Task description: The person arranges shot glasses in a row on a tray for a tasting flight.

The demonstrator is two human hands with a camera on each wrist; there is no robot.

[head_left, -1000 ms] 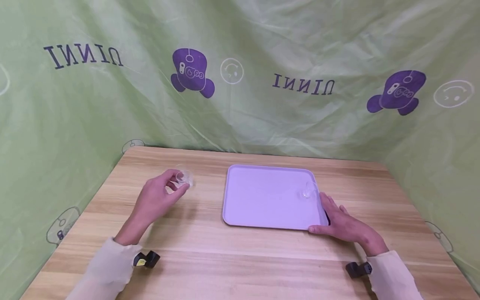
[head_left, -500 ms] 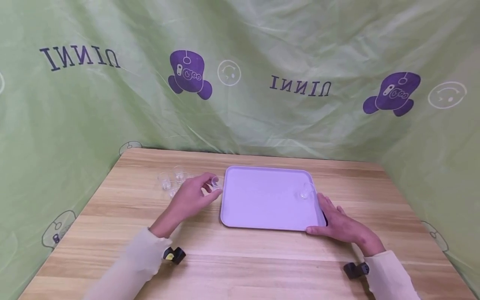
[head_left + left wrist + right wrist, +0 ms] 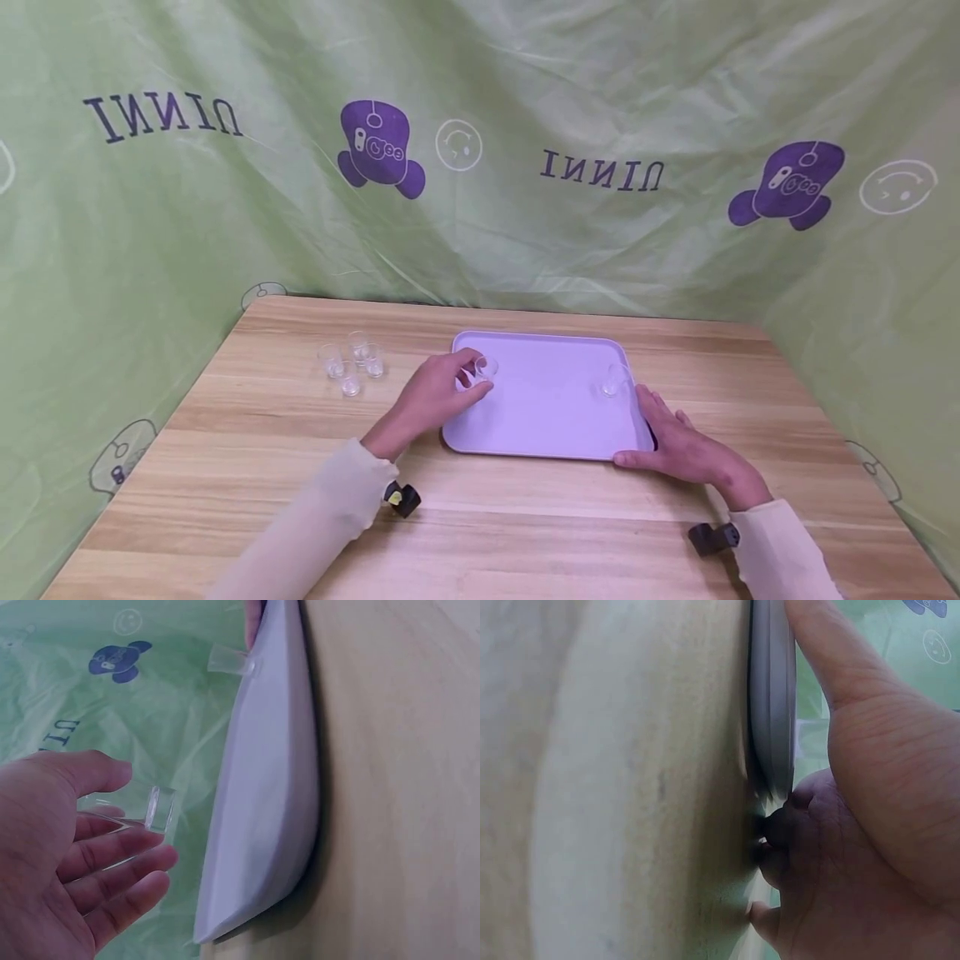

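Head: left hand [image 3: 433, 389] pinches a clear, glassy round cup [image 3: 487, 367] over the left side of a purple rectangular tray [image 3: 551, 404]; right hand [image 3: 684, 447] grips near-right corner. Left wrist: cup looks off tray; lower it level. Right wrist: hold corner steady.

six clear cups [image 3: 350, 381], one purple tray [image 3: 551, 412], one wooden table [image 3: 570, 533], two black wrist cameras [image 3: 406, 500].

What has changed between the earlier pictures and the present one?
The left hand moved right, carrying a clear cup from the left part of the table to over the purple tray's left side. The tray, the cup on its right and the right hand stayed in place.
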